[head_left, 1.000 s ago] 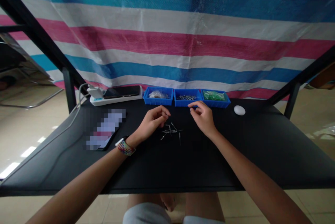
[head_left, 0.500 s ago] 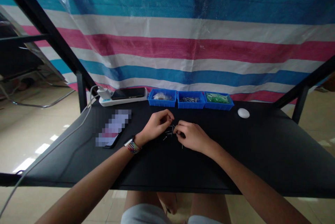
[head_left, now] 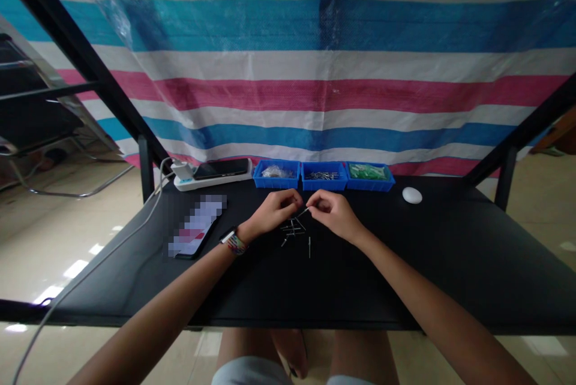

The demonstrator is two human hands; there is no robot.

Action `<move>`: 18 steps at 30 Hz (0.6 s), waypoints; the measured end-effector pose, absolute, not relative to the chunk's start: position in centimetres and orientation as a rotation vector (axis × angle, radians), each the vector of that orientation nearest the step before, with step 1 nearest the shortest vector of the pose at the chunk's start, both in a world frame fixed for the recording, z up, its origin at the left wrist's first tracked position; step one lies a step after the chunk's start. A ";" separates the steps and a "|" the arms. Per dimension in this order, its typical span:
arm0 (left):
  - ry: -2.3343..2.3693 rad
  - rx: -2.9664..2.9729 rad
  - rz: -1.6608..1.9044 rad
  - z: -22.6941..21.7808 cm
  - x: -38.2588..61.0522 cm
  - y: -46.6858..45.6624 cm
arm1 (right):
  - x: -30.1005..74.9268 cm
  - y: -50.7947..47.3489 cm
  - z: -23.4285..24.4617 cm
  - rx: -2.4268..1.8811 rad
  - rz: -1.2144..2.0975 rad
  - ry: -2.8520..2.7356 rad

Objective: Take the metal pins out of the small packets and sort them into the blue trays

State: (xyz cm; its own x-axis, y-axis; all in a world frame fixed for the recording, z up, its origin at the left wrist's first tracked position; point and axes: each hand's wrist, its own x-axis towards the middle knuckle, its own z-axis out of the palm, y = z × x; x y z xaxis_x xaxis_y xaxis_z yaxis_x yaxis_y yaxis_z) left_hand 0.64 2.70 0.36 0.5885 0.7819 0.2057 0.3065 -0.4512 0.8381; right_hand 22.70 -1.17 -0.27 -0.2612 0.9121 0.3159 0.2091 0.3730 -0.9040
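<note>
Pin (head_left: 303, 211) pinched in my right hand (head_left: 335, 213) slants leftward. From here, I can't tell if my curled left hand (head_left: 272, 211) grips anything.

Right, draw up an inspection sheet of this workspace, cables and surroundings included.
Surface: flat black tabletop.
Job's things: thin silver metal pins in a loose pile, one lone pin nearer the person; behind, three blue plastic trays in a row.
Clutter: slim rectangular phone, screen pixelated; black phone on a long white power strip; white oval object.
Hands: right hand pinches a silver pin; left hand curled beside the pile, grip unclear.
Cables: white cable crossing the tabletop's left side.
Surroundings: blue, white and pink striped plastic sheet; black metal frame.
</note>
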 end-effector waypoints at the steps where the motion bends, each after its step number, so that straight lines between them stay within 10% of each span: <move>1: 0.865 2.047 0.745 0.2 0.7 2.9 | 22.8 -0.7 -0.7 -1.004 1.055 -1.603; 18: 0.901 2.042 0.900 -1.9 0.1 4.3 | 23.2 1.8 -3.9 -1.014 1.220 -1.353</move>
State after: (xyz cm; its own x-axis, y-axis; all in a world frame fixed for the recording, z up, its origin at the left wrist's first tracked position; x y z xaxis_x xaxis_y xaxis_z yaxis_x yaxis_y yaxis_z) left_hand 0.06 4.27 -1.94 0.5122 0.8041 0.3019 0.3021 -0.4977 0.8130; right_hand 23.22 1.78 -3.93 -0.1390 0.9802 0.1408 -0.0384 0.1368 -0.9899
